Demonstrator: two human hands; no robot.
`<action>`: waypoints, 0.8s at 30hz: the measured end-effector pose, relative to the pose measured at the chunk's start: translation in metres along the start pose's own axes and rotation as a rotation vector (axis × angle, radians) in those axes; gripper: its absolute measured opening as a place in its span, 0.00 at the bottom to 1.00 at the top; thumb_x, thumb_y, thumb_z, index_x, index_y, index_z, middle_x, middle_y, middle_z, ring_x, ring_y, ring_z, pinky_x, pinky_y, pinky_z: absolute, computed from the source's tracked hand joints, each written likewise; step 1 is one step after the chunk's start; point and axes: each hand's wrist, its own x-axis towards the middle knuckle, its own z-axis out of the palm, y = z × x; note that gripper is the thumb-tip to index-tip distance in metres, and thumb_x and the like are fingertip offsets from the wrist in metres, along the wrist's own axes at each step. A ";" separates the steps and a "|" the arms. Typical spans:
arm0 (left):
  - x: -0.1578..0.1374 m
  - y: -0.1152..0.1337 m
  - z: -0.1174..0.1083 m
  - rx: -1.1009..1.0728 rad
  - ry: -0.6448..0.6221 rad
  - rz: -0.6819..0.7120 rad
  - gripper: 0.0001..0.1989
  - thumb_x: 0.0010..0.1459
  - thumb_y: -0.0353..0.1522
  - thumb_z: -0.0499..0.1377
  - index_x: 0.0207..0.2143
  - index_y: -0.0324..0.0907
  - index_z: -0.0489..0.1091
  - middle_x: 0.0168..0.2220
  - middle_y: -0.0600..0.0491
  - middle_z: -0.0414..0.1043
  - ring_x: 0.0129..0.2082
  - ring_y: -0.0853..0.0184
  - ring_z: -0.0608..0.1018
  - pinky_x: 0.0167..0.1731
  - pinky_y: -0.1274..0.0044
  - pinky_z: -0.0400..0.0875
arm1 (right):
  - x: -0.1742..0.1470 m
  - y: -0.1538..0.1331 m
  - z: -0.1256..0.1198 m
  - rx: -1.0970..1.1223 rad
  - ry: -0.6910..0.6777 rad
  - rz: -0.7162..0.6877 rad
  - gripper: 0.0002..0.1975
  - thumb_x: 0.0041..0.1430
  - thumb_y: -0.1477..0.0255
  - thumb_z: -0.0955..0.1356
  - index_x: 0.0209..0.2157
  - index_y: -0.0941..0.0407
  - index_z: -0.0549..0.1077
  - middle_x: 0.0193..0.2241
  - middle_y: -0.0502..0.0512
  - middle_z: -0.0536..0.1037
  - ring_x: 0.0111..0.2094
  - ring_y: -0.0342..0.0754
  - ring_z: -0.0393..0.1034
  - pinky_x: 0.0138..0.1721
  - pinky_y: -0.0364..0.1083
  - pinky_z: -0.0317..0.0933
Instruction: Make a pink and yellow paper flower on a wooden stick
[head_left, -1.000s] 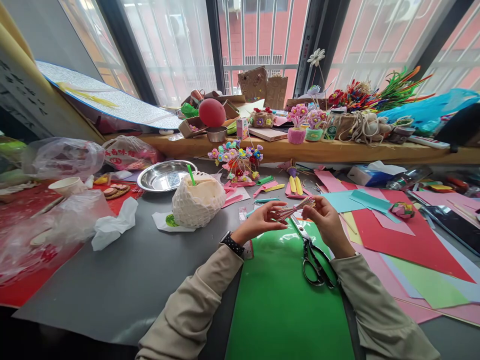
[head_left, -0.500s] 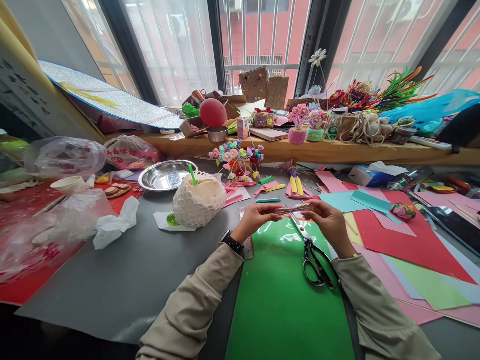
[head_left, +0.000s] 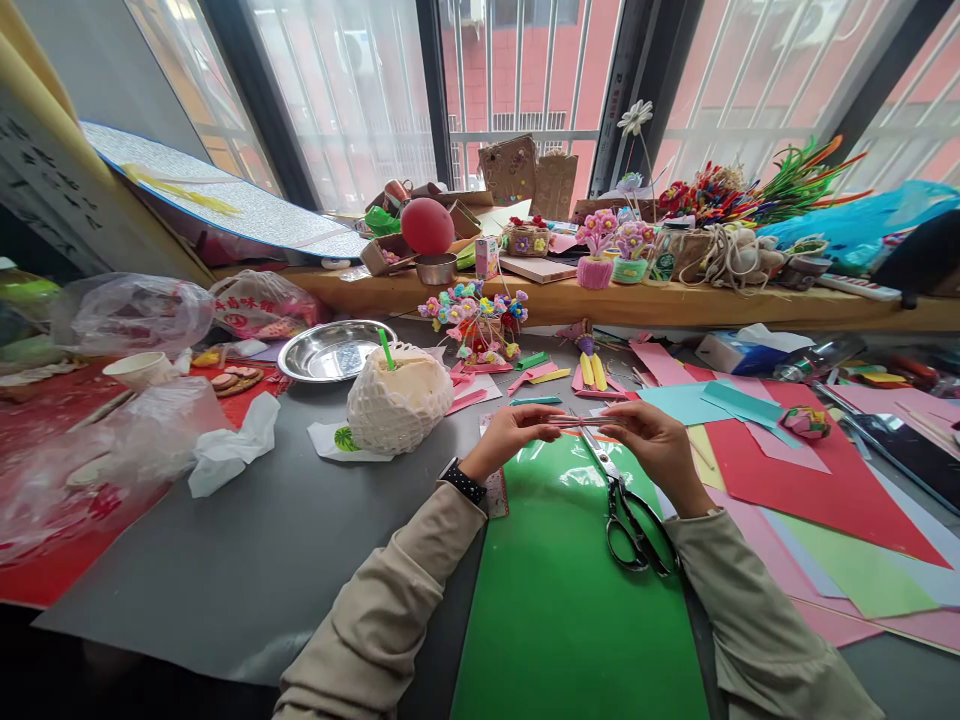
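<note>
- Two hands in play, and one slim pink bundle stretched level between them, up above the far end of the green sheet!
- The left hand has its fingertips closed in a pinch on the bundle's left end; one dark watch sits on that wrist.
- The right hand matches it, thumb and fingers pinched shut on the right end. How many strips make up the bundle? Too fine to count from here.
- Just below, one pair of scissors, two dark handle loops pointing near, blades pointing far, lying on the one green sheet.
- Beyond the hands, two yellow strips side by side.
- Over on the right, one big red sheet among overlapping coloured papers, too layered for a sure count.
- To the left, one net-wrapped round item with one green straw, one metal dish behind it, and one paper cup farther left.
- Far side, on the wooden ledge: one red ball and two small flower pots, one pink, one green.
</note>
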 end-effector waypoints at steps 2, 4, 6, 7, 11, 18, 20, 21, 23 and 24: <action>-0.001 0.000 0.002 -0.024 0.009 -0.009 0.21 0.38 0.31 0.65 0.39 0.38 0.70 0.33 0.49 0.74 0.30 0.69 0.75 0.34 0.77 0.67 | 0.000 -0.003 0.001 0.011 0.010 -0.021 0.08 0.46 0.68 0.69 0.31 0.54 0.71 0.29 0.53 0.73 0.31 0.46 0.69 0.33 0.49 0.68; -0.002 -0.001 0.004 -0.080 0.003 -0.048 0.22 0.39 0.33 0.65 0.40 0.38 0.68 0.36 0.47 0.73 0.31 0.69 0.75 0.35 0.76 0.67 | -0.002 -0.009 0.003 0.023 0.017 -0.077 0.06 0.48 0.69 0.68 0.31 0.53 0.71 0.31 0.53 0.71 0.34 0.46 0.68 0.32 0.47 0.68; -0.003 -0.002 0.006 -0.162 -0.013 -0.091 0.19 0.41 0.36 0.64 0.37 0.36 0.69 0.35 0.47 0.73 0.32 0.68 0.75 0.36 0.74 0.67 | -0.003 -0.014 0.007 0.033 -0.009 -0.131 0.05 0.51 0.71 0.67 0.32 0.53 0.70 0.33 0.53 0.70 0.37 0.46 0.67 0.32 0.46 0.69; -0.003 -0.003 0.006 -0.198 -0.007 -0.096 0.18 0.41 0.36 0.63 0.36 0.36 0.69 0.34 0.47 0.73 0.31 0.68 0.75 0.37 0.74 0.67 | -0.004 -0.016 0.008 0.035 -0.028 -0.148 0.04 0.51 0.71 0.66 0.32 0.53 0.70 0.34 0.53 0.69 0.37 0.46 0.66 0.32 0.46 0.69; -0.002 -0.006 0.006 -0.183 0.064 -0.042 0.18 0.38 0.34 0.65 0.34 0.36 0.69 0.29 0.51 0.73 0.29 0.71 0.74 0.36 0.76 0.66 | -0.005 -0.017 0.013 0.045 -0.076 -0.136 0.07 0.50 0.71 0.67 0.34 0.52 0.67 0.37 0.53 0.68 0.42 0.47 0.65 0.36 0.47 0.69; 0.000 -0.008 0.007 -0.089 0.096 0.070 0.26 0.38 0.31 0.65 0.43 0.38 0.63 0.34 0.50 0.73 0.32 0.70 0.74 0.35 0.78 0.65 | -0.004 -0.010 0.013 -0.048 -0.066 0.014 0.12 0.50 0.65 0.67 0.36 0.55 0.67 0.36 0.55 0.71 0.36 0.47 0.69 0.36 0.49 0.69; 0.000 -0.011 0.011 -0.163 0.089 0.074 0.30 0.38 0.30 0.65 0.45 0.39 0.60 0.36 0.48 0.73 0.34 0.69 0.74 0.37 0.76 0.64 | -0.005 -0.011 0.015 -0.026 -0.044 0.001 0.11 0.49 0.65 0.67 0.35 0.55 0.68 0.34 0.54 0.72 0.35 0.47 0.70 0.37 0.49 0.68; -0.001 -0.013 0.013 -0.195 0.092 0.078 0.30 0.38 0.29 0.66 0.45 0.39 0.59 0.37 0.48 0.73 0.35 0.68 0.75 0.39 0.75 0.64 | -0.006 -0.012 0.017 -0.005 -0.039 -0.009 0.11 0.49 0.66 0.67 0.35 0.55 0.68 0.33 0.54 0.72 0.35 0.47 0.70 0.37 0.49 0.68; -0.002 -0.015 0.018 -0.231 0.120 0.113 0.30 0.38 0.29 0.66 0.45 0.40 0.58 0.37 0.49 0.73 0.37 0.67 0.75 0.42 0.73 0.64 | -0.008 -0.015 0.021 0.030 -0.046 -0.016 0.11 0.49 0.66 0.67 0.35 0.55 0.68 0.33 0.54 0.72 0.35 0.46 0.70 0.37 0.49 0.68; -0.003 -0.016 0.020 -0.237 0.140 0.134 0.31 0.38 0.29 0.66 0.45 0.40 0.58 0.36 0.49 0.73 0.37 0.66 0.75 0.42 0.72 0.63 | -0.008 -0.016 0.023 0.039 -0.051 -0.014 0.11 0.49 0.67 0.68 0.34 0.55 0.68 0.33 0.54 0.72 0.34 0.46 0.70 0.37 0.49 0.68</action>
